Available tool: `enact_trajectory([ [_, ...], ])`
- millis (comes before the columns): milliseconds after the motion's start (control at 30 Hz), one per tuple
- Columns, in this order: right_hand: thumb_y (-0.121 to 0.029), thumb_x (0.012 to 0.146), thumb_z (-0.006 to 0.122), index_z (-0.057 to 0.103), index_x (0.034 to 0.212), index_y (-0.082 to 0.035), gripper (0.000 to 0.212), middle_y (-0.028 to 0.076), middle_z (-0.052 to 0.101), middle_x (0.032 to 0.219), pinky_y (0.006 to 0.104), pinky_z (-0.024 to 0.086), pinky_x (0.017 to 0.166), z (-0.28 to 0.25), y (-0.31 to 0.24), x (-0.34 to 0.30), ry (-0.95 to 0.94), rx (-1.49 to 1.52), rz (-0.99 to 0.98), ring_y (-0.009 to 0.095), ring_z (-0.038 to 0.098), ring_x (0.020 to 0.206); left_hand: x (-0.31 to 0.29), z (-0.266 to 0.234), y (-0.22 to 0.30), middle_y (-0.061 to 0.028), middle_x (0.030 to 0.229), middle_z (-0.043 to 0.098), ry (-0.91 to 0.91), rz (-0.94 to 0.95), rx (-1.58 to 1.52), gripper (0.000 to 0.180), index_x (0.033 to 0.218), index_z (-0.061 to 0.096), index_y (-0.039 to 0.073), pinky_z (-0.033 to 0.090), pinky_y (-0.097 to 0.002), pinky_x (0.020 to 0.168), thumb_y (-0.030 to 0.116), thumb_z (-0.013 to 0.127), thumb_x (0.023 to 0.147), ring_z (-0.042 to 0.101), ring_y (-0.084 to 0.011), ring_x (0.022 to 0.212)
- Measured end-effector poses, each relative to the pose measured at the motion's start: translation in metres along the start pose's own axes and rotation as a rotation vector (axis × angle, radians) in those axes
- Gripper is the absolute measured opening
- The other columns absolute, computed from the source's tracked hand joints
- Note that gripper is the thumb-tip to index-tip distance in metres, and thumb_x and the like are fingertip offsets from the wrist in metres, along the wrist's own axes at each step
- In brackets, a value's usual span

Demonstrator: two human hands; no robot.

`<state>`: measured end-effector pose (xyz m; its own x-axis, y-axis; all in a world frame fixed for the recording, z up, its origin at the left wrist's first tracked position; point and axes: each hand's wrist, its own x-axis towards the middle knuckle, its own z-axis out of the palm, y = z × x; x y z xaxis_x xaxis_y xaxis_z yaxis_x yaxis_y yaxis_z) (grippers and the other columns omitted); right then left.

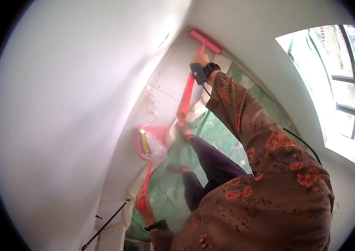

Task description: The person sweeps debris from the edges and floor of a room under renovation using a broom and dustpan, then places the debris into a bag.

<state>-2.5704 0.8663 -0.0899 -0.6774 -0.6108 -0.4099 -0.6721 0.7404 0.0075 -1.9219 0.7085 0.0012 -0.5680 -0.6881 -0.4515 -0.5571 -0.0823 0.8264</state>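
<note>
My right hand [201, 60] is wrapped round the red handle of a broom [187, 94], low down near its wide pink head [211, 44]. The head lies on the floor in the far corner, against the wall. At the lower left, my left hand [145, 206] grips the handle of a pink dustpan [164, 133]. Inside the pan are a crumpled clear plastic bag [155, 147] and a white, yellow and blue tube [144, 143]. Between pan and broom head, pale crumbs of debris [151, 102] lie scattered along the left wall.
A stained green sheet [160, 201] with a pale edge covers the floor under my feet. White walls close in on the left and far right. A barred window [347, 92] is at the right. A thin black rod [107, 223] leans at the lower left.
</note>
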Motion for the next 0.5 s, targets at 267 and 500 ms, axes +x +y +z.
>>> enact_trajectory([
  [267, -0.028, 0.072, 0.061, 0.071, 0.07, -0.011, 0.02, 0.011, 0.067, 0.07, 0.0388, 0.05, 0.058, 0.021, -0.048, 0.019, -0.048, -0.102, -0.097, 0.028, 0.066, 0.067, -0.001, 0.002, -0.006, -0.0164, 0.11, 0.061, 0.009, -0.044, -0.007, 0.012, 0.084, 0.056, 0.0, 0.048, -0.0338, 0.084, -0.008, 0.056, 0.075, 0.056, -0.0249, 0.103],
  [500, -0.004, 0.08, 0.051, 0.055, 0.076, 0.005, 0.01, 0.01, 0.052, 0.056, 0.0338, 0.042, 0.038, 0.071, 0.0, -0.107, 0.037, 1.277, 0.789, 0.02, 0.055, 0.043, 0.005, 0.002, -0.002, -0.0166, 0.108, 0.062, -0.012, -0.008, -0.036, 0.012, 0.085, 0.057, 0.0, 0.047, -0.0334, 0.084, -0.005, 0.058, 0.074, 0.058, -0.0244, 0.099],
])
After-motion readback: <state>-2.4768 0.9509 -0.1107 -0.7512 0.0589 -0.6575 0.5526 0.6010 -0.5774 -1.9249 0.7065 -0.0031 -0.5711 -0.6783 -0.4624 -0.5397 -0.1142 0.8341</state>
